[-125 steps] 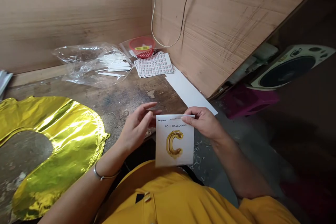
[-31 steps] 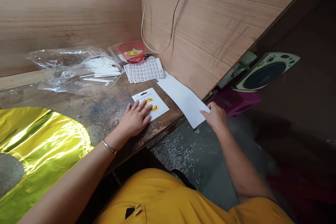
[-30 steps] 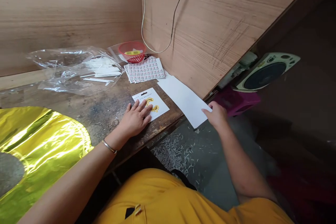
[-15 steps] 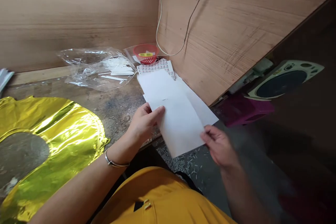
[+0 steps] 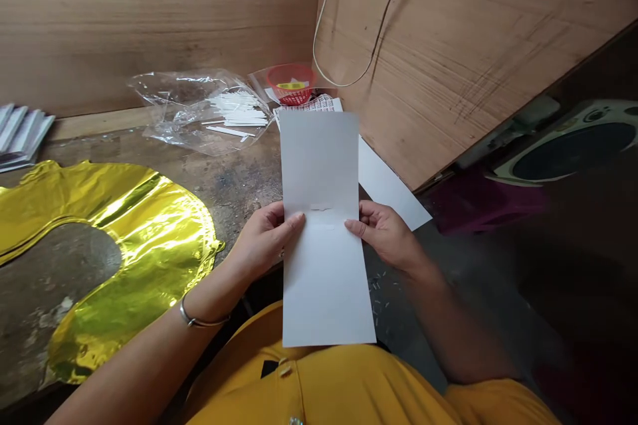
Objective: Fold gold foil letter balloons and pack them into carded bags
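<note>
Between my two hands is a long white card (image 5: pixel 326 279), held upright in front of my body. It has a small slit or cut tab near its middle. My left hand (image 5: pixel 264 236) pinches the left edge, thumb on the front face. My right hand (image 5: pixel 391 234) grips the right edge at about the same height, its thumb also in front. The fingers behind the card are partly hidden. Another white sheet (image 5: pixel 391 182) lies behind it along the side panel. To the left, a shiny gold foil balloon (image 5: pixel 169 232) lies flat, curved around an open middle.
A clear plastic bag (image 5: pixel 174 109) with white sticks (image 5: pixel 242 109) lies toward the back. Beyond the card stand a red basket (image 5: pixel 292 89) and a printed sheet (image 5: pixel 323 104). Several stacked flat packs (image 5: pixel 22 136) sit far left. A cable (image 5: pixel 343 84) hangs along the wooden panel.
The white card has turned from a slant to straight up and down and come closer to my body. My right hand has moved up from its lower corner to the middle of the right edge.
</note>
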`<state>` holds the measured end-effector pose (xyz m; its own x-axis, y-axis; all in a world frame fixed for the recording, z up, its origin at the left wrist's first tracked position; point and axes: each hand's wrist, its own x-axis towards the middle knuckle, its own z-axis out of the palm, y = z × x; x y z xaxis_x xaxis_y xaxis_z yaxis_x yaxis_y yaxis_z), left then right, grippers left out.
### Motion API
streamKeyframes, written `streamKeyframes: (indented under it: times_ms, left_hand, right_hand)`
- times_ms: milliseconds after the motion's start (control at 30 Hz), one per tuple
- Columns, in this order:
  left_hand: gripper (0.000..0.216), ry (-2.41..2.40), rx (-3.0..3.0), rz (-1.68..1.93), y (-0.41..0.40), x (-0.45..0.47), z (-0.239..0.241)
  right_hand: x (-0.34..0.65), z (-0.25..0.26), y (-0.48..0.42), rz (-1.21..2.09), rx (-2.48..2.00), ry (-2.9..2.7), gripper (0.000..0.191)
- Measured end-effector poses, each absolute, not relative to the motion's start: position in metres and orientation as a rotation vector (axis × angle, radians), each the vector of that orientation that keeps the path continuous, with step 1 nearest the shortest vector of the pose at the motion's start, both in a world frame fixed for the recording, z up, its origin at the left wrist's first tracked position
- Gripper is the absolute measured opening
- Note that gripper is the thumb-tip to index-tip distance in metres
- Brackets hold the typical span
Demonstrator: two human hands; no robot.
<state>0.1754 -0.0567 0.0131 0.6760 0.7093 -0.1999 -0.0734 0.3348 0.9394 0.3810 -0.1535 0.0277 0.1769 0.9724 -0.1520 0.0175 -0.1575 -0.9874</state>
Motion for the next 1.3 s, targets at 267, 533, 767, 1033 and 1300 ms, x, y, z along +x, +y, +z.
streamKeyframes:
  times_ms: [267,533,767,1033,1300]
  left_hand:
    - [0.031,0.590,1.085,0.460,-0.053,0.164,0.012]
    - [0.013,0.689,1.379,0.689,-0.067,0.173,0.013]
    - [0.036,0.643,1.472,0.671,-0.055,0.167,0.020]
    - [0.034,0.747,1.465,0.580,-0.065,0.170,0.024]
    - [0.033,0.727,1.347,0.500,-0.086,0.168,0.004]
  right_hand:
    - [0.383,0.018,-0.153,1.359,-1.235,-0.815,0.026]
    - [0.393,0.037,-0.142,1.413,-1.341,-0.904,0.040]
    - [0.385,0.038,-0.144,1.134,-1.576,-1.149,0.028]
    - [0.374,0.048,-0.155,1.110,-1.540,-1.242,0.024]
    - [0.380,0.049,-0.155,0.916,-1.625,-1.483,0.021]
